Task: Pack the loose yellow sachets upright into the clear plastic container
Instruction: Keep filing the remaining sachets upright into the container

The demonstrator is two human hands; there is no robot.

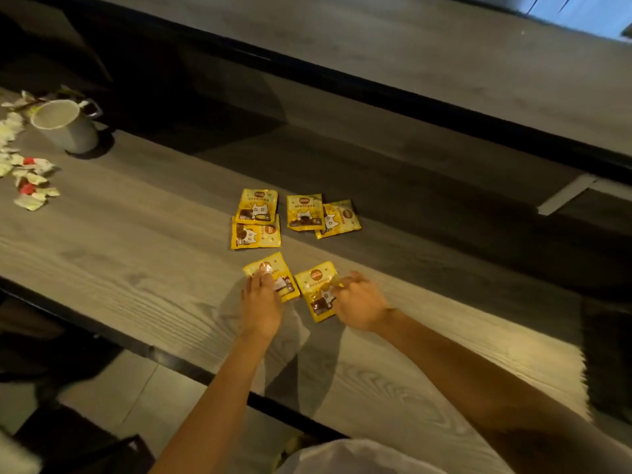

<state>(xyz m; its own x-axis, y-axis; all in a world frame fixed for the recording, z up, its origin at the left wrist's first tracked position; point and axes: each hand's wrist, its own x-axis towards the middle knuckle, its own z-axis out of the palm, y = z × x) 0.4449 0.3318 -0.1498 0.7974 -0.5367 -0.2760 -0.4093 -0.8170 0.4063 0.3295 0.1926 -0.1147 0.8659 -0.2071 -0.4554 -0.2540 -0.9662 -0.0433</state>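
Closest to us is a pale fold of clothing (342, 456), and from it both bare forearms reach out over the wooden table (136, 254) to the two nearest yellow sachets.

Our left hand (260, 304) lies with its fingers straight across the near end of the left sachet (277, 271), pressing it flat, not gripping it. Our right hand (359, 302) is blurred, but its fingers look curled onto the right edge of the right sachet (316, 290), and that edge seems to be pinched and slightly raised.

Both packets lie face up and just beside each other. Their long axes run away from us, with the far ends leaning a little left. Each hand therefore comes in along the length of its own packet from the near side. As we judge it, a sachet must be tipped up about a short edge to stand upright.

Four more sachets lie flat farther out in two overlapping pairs, the left pair (256, 208) and the right pair (304, 212). The left hand is nearer the one and the right hand nearer the other.

We cannot make out a clear plastic container anywhere, so which way a lifted sachet must travel is open.

Well apart on the far left stand a pale mug (66, 131) and some scattered wrappers (32, 181).
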